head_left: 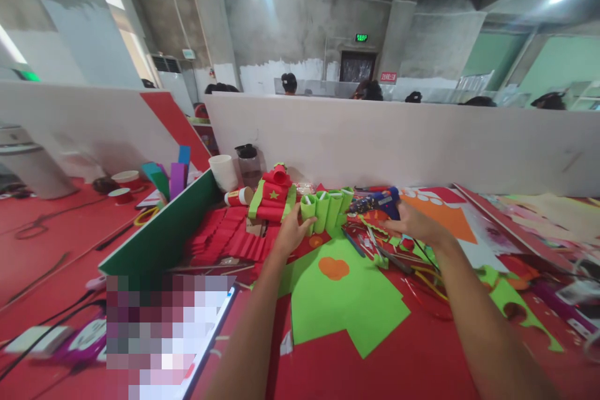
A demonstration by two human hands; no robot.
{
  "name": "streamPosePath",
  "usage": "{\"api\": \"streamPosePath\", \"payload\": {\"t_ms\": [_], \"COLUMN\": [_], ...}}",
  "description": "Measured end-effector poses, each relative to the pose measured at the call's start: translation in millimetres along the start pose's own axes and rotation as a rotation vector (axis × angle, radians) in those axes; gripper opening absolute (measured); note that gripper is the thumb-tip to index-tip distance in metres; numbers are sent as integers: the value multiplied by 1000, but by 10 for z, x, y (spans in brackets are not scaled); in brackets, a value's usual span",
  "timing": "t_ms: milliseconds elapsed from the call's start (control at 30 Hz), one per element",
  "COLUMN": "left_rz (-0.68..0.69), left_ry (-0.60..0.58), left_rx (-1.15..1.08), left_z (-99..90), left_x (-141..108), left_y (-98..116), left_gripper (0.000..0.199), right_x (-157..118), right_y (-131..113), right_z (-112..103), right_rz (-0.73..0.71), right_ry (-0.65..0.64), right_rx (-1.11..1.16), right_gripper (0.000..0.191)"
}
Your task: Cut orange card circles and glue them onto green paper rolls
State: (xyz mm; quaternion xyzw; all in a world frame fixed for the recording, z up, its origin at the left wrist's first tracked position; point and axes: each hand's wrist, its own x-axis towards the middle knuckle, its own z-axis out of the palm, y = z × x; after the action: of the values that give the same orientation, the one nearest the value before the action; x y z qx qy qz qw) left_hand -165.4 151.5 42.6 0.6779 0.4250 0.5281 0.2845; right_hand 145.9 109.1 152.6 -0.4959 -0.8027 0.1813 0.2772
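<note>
My left hand [295, 230] is closed on the left end of a row of upright bright green foam-sheet rolls [327, 212]. In my right hand [415, 224] is a dark blue glue gun [383, 202], its nozzle pointing left towards the right end of the rolls. Whether nozzle and rolls touch I cannot make out. Below them lies a flat green sheet [351, 309] with an orange rounded cutout [334, 269] on it. Just left of my left hand stands a red and green layered piece with a yellow star [273, 195].
Folded red strips [225, 231] lie at left beside a dark green divider [164, 225]. Scissors [398, 259] and scraps lie near my right forearm. A white cup [224, 172] and a dark-lidded bottle [248, 162] stand before a white partition [398, 137]. A screen [210, 331] is front left.
</note>
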Motion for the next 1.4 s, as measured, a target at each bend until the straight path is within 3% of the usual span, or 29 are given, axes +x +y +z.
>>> {"api": "streamPosePath", "payload": {"t_ms": [133, 300, 533, 600, 667, 733, 833, 933, 1133, 1400], "left_rz": [4, 20, 22, 5, -13, -22, 3, 23, 21, 17], "left_ry": [17, 22, 33, 40, 35, 31, 34, 30, 18, 13], "left_rx": [40, 67, 91, 100, 107, 104, 91, 94, 93, 94], "left_z": [-9, -25, -28, -24, -21, -19, -20, -25, -23, -35], "left_x": [-6, -19, -12, -10, -9, -7, -3, 1, -3, -11], "left_y": [13, 63, 72, 71, 70, 63, 36, 12, 43, 57], "left_gripper": [44, 44, 43, 43, 43, 44, 44, 45, 40, 43], "right_x": [-228, -335, -338, -288, -207, -111, 20, 119, 266, 271], "right_y": [257, 502, 402, 271, 59, -220, -632, -863, -887, -859], "right_z": [145, 271, 368, 418, 519, 694, 1060, 1400, 1696, 1701], "right_rz": [150, 109, 385, 412, 327, 148, -32, -157, -219, -269], "right_ry": [-36, -14, -377, -403, -340, -248, -274, -304, -361, -339], "right_rx": [28, -230, -636, -702, -731, -721, -698, -730, -798, -827], "right_gripper": [25, 25, 36, 36, 36, 32, 26, 24, 18, 21]}}
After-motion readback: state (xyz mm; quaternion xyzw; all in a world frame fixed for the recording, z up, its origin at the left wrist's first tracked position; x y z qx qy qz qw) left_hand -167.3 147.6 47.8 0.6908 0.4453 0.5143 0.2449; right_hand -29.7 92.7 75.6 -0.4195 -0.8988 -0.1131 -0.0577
